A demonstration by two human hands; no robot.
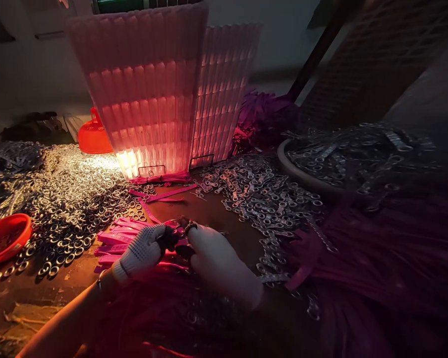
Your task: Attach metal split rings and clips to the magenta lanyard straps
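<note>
My left hand [145, 247], in a dotted white glove with dark fingertips, is closed at the middle of the table over a bundle of pink straps [114, 242]. My right hand [212, 256], in a pale glove, meets it from the right with its fingers bent together. Between the two sets of fingertips is something small and dark, too blurred to name. Pink straps lie under and left of the hands, and a few more pink strips [171, 193] lie just beyond them.
Metal rings [74, 209] are heaped left under a red lamp [94, 137], beside a red bowl [7, 238]. Ribbed clear panels [149, 99] stand behind. Metal clasps [254, 194], a round basin [302, 174] of metal pieces and purple straps [377, 268] lie right.
</note>
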